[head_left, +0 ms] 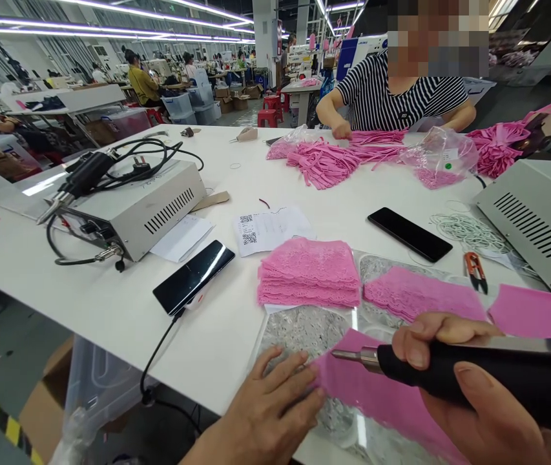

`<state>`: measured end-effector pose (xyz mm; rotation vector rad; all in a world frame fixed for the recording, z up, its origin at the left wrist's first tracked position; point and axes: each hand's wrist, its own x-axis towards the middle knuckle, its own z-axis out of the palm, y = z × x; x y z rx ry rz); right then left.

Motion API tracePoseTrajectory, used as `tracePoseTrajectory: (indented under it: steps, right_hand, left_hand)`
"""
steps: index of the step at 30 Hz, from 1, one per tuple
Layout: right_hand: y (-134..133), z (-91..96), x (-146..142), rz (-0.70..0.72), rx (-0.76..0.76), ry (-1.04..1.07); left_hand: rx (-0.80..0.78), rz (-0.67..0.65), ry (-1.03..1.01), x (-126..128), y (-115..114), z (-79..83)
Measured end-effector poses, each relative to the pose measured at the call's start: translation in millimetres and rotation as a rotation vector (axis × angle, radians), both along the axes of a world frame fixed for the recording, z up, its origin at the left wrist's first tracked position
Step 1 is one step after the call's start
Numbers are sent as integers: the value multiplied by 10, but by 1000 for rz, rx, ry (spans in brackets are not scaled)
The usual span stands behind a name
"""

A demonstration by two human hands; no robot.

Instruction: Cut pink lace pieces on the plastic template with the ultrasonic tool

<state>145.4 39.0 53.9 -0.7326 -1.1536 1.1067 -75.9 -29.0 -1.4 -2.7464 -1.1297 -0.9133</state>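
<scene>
My right hand [469,381] is wrapped round a black corded-type handpiece [449,368] with a narrow metal tip. That tip points left, over a flat piece of pink fabric [391,394]; whether it touches cannot be told. My left hand [275,407] lies with fingers spread, its fingertips on the fabric's left end. Under the fabric is a grey mottled, glossy mat [299,329]. Just beyond my hands sit a neat stack of pink lace pieces [309,274] and a second, lower lace pile [420,294]. Another pink piece [537,313] lies at the right.
A grey box [149,200] with a similar handpiece [86,174] on top stands left; another grey box [537,226] is right. Two phones [192,278] [408,232], orange snips [475,271] and a printed paper [270,229] lie between. Opposite, a person in stripes [401,97] handles pink straps [326,161].
</scene>
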Motion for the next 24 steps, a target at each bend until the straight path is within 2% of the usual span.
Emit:
tracePoseTrajectory:
  steps: [13, 20, 24]
  right_hand:
    - [16, -12, -30, 26, 23, -37]
    - [-56, 55, -97, 65, 5, -20]
    - [-85, 41, -160, 119, 14, -72]
  left_hand:
    - [2, -5, 20, -2, -17, -5]
    - [-9, -12, 48, -13, -22, 58]
    - [-1, 15, -16, -8, -24, 90]
